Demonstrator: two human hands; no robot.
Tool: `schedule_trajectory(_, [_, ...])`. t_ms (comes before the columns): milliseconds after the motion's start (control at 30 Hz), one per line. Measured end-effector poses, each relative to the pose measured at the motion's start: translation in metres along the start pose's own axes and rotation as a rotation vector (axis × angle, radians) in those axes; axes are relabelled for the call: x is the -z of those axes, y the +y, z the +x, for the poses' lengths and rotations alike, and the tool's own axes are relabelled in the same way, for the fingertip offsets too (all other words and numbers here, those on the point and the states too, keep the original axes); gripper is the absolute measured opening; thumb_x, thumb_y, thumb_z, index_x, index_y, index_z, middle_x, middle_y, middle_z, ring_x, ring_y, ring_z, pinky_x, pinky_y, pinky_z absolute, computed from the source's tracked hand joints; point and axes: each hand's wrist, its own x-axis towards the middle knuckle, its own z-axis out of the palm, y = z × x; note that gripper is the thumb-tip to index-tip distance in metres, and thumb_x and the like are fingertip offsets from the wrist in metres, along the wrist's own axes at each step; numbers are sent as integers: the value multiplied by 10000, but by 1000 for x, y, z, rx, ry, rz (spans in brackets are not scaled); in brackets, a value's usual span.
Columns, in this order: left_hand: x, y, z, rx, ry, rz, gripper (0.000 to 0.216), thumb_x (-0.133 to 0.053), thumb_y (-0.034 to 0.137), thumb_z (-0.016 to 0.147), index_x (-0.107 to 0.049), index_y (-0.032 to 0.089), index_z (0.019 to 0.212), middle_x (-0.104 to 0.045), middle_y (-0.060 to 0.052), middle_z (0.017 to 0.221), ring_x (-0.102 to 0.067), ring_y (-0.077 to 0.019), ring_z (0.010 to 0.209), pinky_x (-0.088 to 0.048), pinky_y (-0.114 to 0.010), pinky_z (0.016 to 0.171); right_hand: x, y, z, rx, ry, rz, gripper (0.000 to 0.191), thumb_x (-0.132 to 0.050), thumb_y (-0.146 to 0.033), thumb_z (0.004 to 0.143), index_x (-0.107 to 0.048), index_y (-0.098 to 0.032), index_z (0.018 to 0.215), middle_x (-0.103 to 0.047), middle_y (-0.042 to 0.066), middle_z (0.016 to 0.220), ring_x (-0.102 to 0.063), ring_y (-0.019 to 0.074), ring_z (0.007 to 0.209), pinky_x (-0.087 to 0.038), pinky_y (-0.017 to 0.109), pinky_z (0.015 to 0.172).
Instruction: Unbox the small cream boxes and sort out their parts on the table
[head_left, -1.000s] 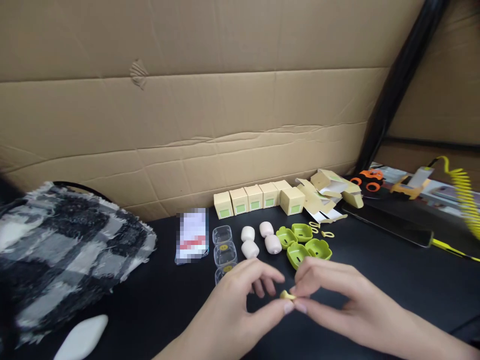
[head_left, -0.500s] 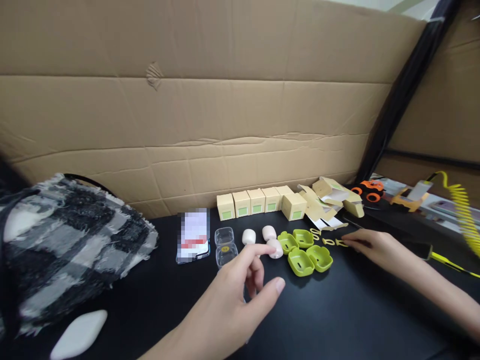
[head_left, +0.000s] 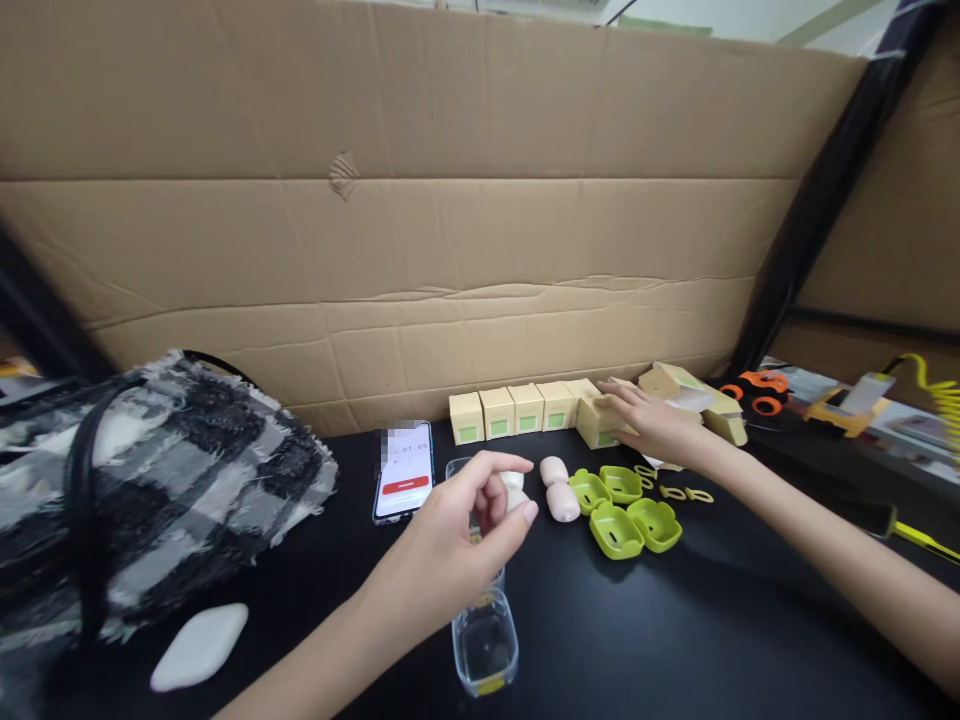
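A broad, tan corrugated-cardboard panel [head_left: 487,235] stood as the back wall, reaching across nearly the whole view behind a matte black tabletop [head_left: 592,635]. Long horizontal fold lines crossed the panel, the lower ones wrinkled and uneven, and a small fan-shaped crumple [head_left: 343,176] marked its upper left part. A dark slanted post [head_left: 814,205] bordered the panel on the right, and another dark post [head_left: 45,310] leaned at the left edge. Beyond the right post, a second cardboard sheet [head_left: 892,235] hung above a dark horizontal bar [head_left: 870,327]. Over the panel's top edge showed a bright, whitish strip of room [head_left: 750,22]; the light fell soft and diffuse.
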Motion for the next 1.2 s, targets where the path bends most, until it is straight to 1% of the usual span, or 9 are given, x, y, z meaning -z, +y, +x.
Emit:
schedule_trajectory(167, [7,-1,3,-16,56,23,209,-482,261,882,-531,215,1080,-486,46,722,-512,-129,696,-437,-281,681,-4,1,-10,14,31,-17,307,-570,-301,899,-559,-150,1166,-584,102,1203,-587,245,1061,-491,462,874])
schedule_trajectory(267, [8,-3,4,-38,99,71,206,-489,241,881,-538,217,1079,-529,29,773,-537,-139,747,-446,-292,710,11,-4,-13,16,65,-20,265,-576,-294,861,-585,-134,1072,-641,146,1093,-603,307,1040,-501,467,843])
schedule_trajectory(367, [6,-3,4,-93,94,104,191,-526,219,860,-572,213,1045,-566,5,847,-561,-153,825,-457,-310,770,28,-16,-15,-3,148,-9,363,-557,-347,849,-525,-158,1157,-647,161,1104,-612,351,1022,-501,498,819])
schedule_trajectory(533, [-2,-2,0,-160,-25,122,212,-586,231,842,-585,206,1053,-589,-36,1007,-574,-176,960,-470,-331,869,44,-66,-26,35,377,170,571,-616,-409,834,-376,-183,1301,-605,149,1197,-606,301,1068,-504,439,875])
schedule_trajectory(633, [-9,-4,-5,-266,42,272,471,-644,276,822,-444,225,1245,-469,-82,1326,-411,-230,1265,-350,-395,1058,44,-102,-38,134,426,432,603,-669,-348,811,-360,-217,1313,-605,119,1177,-613,260,1061,-522,387,884])
schedule_trajectory(700, [-13,-5,-8,-312,37,328,596,-649,288,827,-326,240,1325,-424,-83,1397,-373,-224,1310,-325,-393,1087,44,-119,-46,165,396,541,599,-660,-315,822,-341,-234,1323,-605,109,1178,-606,248,1082,-520,376,907])
schedule_trajectory(867, [-13,-3,-11,-297,-33,405,629,-602,238,853,-254,266,1375,-536,-66,1266,-538,-210,1132,-467,-345,933,48,-130,-53,160,288,564,595,-669,-301,800,-363,-253,1309,-604,99,1188,-601,244,1105,-518,364,921])
schedule_trajectory(1067, [-12,-2,-7,-308,-13,558,552,-623,222,735,-434,170,1251,-584,-132,1132,-607,-283,976,-543,-398,738,57,-129,-52,163,170,570,556,-613,-225,799,-373,-265,1299,-623,89,1173,-617,242,1077,-537,358,869])
schedule_trajectory(1200, [-13,-2,-7,-300,-11,568,544,-649,243,706,-457,175,1211,-600,-104,1063,-623,-260,909,-553,-362,687,56,-131,-54,189,160,580,523,-607,-231,819,-370,-267,1285,-629,87,1155,-603,248,1076,-541,369,850])
